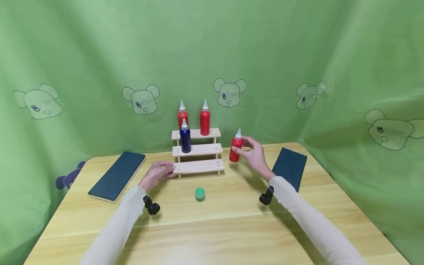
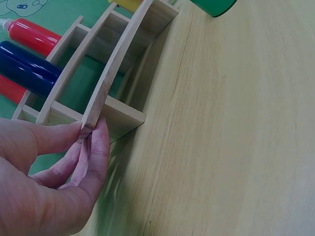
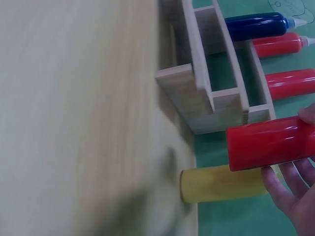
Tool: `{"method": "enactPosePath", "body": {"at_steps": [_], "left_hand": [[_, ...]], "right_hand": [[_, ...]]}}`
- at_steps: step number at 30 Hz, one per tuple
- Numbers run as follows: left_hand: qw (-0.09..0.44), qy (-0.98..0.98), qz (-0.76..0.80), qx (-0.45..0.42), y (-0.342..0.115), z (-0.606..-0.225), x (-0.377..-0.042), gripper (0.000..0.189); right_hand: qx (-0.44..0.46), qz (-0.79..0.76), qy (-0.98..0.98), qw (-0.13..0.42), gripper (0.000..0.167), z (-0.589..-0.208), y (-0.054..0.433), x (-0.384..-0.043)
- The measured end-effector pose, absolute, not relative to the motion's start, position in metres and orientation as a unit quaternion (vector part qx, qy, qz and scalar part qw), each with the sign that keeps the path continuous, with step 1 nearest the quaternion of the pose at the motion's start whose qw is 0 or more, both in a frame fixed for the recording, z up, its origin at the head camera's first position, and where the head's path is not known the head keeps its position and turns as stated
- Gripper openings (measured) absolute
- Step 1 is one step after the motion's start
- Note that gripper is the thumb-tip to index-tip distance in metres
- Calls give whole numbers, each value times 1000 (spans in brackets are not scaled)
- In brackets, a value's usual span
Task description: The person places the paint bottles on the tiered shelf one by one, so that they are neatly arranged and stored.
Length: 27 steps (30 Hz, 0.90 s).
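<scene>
My left hand [image 1: 158, 173] pinches the left end of the lowest step of a three-tier wooden rack [image 1: 198, 166], between thumb and fingers. A red squeeze bottle [image 1: 234, 149] with a pointed white tip is held upright in my right hand [image 1: 254, 156], right of the rack. In the right wrist view, its base hangs above the table. On the rack's top tier stand two more bottles, one red [image 1: 205, 123] and another red [image 1: 183, 116] partly hidden by a dark blue bottle [image 1: 186, 141] on the middle tier. The bottom tier holds nothing.
A yellow bottle [image 3: 221, 184] stands on the table beside the rack, behind the held bottle. A small green-lidded jar [image 1: 200, 194] sits in front of the rack. Dark notebooks lie at left [image 1: 117, 176] and right [image 1: 290, 167]. Green curtain [image 1: 265, 55] surrounds the table.
</scene>
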<state>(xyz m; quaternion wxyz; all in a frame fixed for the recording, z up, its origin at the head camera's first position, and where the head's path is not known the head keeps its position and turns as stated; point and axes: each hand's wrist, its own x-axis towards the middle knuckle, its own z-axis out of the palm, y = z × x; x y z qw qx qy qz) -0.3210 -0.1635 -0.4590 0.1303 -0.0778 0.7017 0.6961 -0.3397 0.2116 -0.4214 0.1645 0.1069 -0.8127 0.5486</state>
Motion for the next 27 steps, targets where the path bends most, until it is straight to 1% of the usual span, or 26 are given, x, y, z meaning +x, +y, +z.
{"method": "enactPosePath", "body": {"at_steps": [3, 7, 13, 20, 27], "left_hand": [[128, 698, 701, -69, -160, -459, -321, 40], [123, 691, 710, -57, -162, -458, -319, 35], [124, 698, 702, -70, -160, -459, -320, 38], [130, 692, 706, -76, -158, -462, -323, 40], [125, 688, 711, -74, -158, -462, -324, 39]], "right_hand": [[107, 543, -816, 168, 52, -414, 212, -341], [103, 546, -817, 156, 52, -402, 205, -340], [105, 541, -820, 152, 52, -378, 193, -332], [115, 560, -806, 156, 54, -387, 190, -356], [144, 581, -785, 162, 55, -388, 181, -366]]}}
